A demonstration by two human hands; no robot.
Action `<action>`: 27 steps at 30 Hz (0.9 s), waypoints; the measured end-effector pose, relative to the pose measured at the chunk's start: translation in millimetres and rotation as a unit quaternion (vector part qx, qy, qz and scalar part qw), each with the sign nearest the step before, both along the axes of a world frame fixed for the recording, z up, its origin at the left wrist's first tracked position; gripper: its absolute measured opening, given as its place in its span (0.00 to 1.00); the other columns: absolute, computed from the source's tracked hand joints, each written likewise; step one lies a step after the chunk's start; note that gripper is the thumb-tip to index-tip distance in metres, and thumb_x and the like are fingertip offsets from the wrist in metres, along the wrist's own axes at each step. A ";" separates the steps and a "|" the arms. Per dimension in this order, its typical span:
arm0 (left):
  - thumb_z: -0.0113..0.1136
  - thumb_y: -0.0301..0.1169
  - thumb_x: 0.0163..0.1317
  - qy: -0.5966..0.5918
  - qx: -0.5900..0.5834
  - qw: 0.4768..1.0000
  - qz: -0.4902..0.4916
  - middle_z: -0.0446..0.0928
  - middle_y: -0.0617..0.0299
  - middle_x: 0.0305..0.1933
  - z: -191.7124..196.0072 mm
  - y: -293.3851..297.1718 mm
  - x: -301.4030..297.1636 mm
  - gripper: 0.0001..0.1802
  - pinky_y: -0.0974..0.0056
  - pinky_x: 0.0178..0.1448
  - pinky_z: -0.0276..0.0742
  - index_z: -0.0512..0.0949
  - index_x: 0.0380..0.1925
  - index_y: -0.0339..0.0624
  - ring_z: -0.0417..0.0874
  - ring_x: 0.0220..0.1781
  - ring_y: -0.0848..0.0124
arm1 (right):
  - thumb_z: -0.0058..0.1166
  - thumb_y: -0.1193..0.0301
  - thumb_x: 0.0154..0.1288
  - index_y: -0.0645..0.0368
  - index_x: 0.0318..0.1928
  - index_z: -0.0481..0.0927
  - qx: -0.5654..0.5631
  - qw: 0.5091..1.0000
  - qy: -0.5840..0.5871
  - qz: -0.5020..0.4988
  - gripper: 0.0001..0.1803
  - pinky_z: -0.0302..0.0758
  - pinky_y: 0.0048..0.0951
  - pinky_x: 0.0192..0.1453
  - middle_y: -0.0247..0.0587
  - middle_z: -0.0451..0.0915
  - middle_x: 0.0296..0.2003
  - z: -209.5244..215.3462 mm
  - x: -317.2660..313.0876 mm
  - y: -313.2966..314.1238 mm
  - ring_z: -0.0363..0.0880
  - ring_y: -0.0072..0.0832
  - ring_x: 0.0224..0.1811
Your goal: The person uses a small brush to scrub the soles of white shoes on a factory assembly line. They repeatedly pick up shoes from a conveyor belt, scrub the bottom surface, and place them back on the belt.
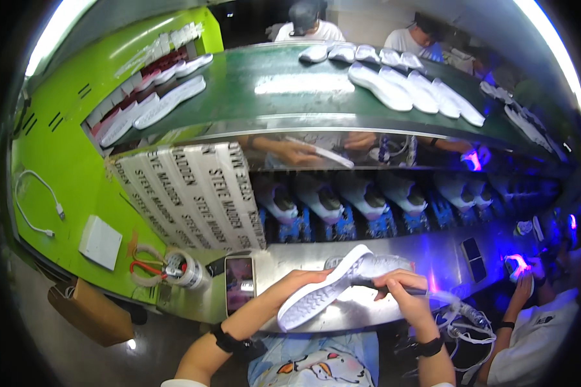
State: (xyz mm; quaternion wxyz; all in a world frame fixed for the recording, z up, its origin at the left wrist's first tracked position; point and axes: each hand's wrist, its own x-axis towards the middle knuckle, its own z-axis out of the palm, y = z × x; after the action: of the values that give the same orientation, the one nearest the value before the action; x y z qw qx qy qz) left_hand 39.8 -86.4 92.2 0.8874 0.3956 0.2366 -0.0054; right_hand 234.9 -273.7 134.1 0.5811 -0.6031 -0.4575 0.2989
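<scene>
In my left hand (300, 282) is a white shoe sole (323, 293), tilted with its patterned face toward me. My fingers are closed on its left edge. My right hand (403, 290) is closed around a dark-handled tool (363, 281), its front end against or just beside the sole's right edge. A pale cord or tube seems to run from behind that hand; the tool's exact kind is unclear. Behind the sole and tool, a greyish, mesh-like piece (390, 263) lies on the metal worktop (281, 257), partly hidden.
A phone (240, 284) and a tub of tools (188, 271) stand left. Ahead is a printed cardboard panel (193, 197) and a row of shoes (368, 198) beneath a green belt (239, 90) bearing soles. Tangled cables (468, 322) lie right, near a co-worker's hand (521, 290).
</scene>
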 end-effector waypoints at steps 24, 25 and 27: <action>0.59 0.47 0.58 0.102 0.760 0.584 0.266 0.81 0.39 0.38 205.1 196.6 262.0 0.23 0.55 0.46 0.80 0.83 0.33 0.34 0.84 0.42 0.56 | 0.50 0.81 0.64 0.71 0.55 0.74 0.107 0.979 0.104 -0.137 0.18 0.72 0.24 0.44 0.46 0.78 0.52 28.3 -40.3 -44.1 0.75 0.26 0.41; 0.60 0.36 0.58 0.035 0.610 0.729 0.310 0.80 0.47 0.34 205.2 205.3 249.8 0.12 0.56 0.39 0.82 0.80 0.32 0.35 0.83 0.37 0.62 | 0.49 0.80 0.65 0.71 0.55 0.75 0.099 0.977 0.118 -0.149 0.18 0.71 0.24 0.43 0.45 0.79 0.51 32.6 -39.9 -42.3 0.75 0.25 0.40; 0.59 0.29 0.59 -0.107 0.355 0.861 0.348 0.75 0.50 0.41 214.1 169.8 219.4 0.18 0.53 0.35 0.83 0.67 0.47 0.35 0.82 0.42 0.60 | 0.48 0.79 0.66 0.70 0.52 0.77 0.064 0.975 0.107 -0.184 0.15 0.72 0.23 0.43 0.46 0.79 0.50 22.4 -27.5 -46.6 0.76 0.26 0.40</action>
State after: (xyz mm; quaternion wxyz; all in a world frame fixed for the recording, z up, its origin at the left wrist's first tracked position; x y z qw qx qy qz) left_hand 259.1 83.4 306.3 0.6507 0.5741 0.2487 0.4303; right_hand 207.4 -320.3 156.5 0.7094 -0.6028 -0.2917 0.2199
